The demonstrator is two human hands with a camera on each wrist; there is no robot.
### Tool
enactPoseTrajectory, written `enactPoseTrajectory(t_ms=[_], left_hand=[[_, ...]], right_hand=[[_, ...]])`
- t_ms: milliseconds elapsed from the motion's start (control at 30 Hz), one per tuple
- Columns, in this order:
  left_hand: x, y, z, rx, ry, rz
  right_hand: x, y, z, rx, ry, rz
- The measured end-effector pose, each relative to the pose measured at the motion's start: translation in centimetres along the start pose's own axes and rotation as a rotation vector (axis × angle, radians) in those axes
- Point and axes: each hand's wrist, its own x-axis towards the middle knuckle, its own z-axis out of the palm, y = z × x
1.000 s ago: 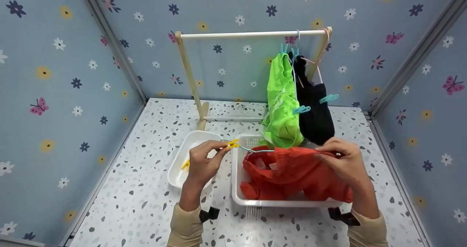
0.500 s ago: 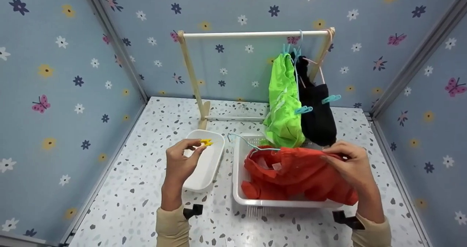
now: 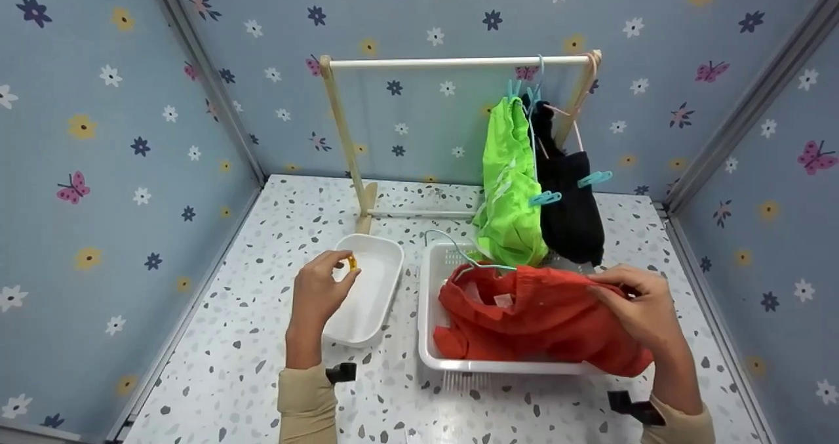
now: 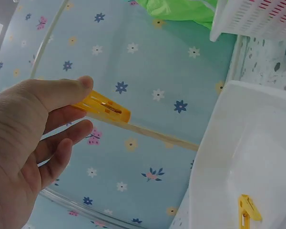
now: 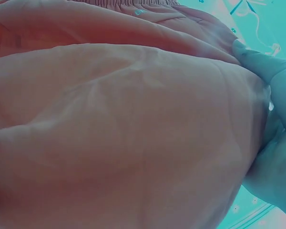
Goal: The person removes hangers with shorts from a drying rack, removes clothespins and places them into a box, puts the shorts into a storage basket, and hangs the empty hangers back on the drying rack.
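Note:
My left hand (image 3: 322, 286) pinches a yellow clothespin (image 4: 106, 108) between thumb and forefinger, over the near-left side of a white tray (image 3: 392, 286). In the left wrist view another yellow clothespin (image 4: 248, 212) lies in that tray. My right hand (image 3: 639, 303) grips the upper right edge of a red garment (image 3: 544, 313), which has an elastic waistband (image 5: 128, 2) in the right wrist view. The garment droops over a white basket (image 3: 426, 339). A light blue hanger (image 3: 448, 237) sits in its waist opening, the hook sticking out to the left.
Behind the basket stands a drying rack with a white bar (image 3: 426, 63). Bright green clothing (image 3: 508, 188) and black clothing (image 3: 570, 201) hang at its right end, held by blue clothespins (image 3: 595, 178). Flowered panels (image 3: 131, 168) enclose the speckled table (image 3: 229, 339).
My left hand has moved left from the hanger to the tray, carrying the yellow clothespin, which has turned in its fingers. The right hand has shifted slightly right and down with the red garment and hanger.

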Motion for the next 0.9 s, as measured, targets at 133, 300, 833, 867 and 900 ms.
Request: enactPoseTrajectory(t_ms=[133, 300, 833, 867, 900], left_hand=[[-0.1, -1.2, 0.8, 0.030, -0.080, -0.071], [0.0, -2.3, 1.7, 0.047, -0.158, -0.153], [-0.7, -4.1, 3.6, 0.120, -0.202, -0.316], [-0.7, -4.1, 3.6, 0.126, -0.192, -0.327], [-0.6, -4.2, 3.7, 0.129, -0.186, -0.339]], right_hand=[[-1.1, 1.4, -0.4, -0.061, 0.003, 0.013], [-1.8, 3.0, -1.0, -0.234, -0.011, 0.062], [-2.4, 4.1, -0.3, -0.576, 0.011, 0.089], [-2.4, 4.2, -0.3, -0.569, 0.009, 0.086], [-2.5, 4.2, -0.3, -0.568, 0.007, 0.083]])
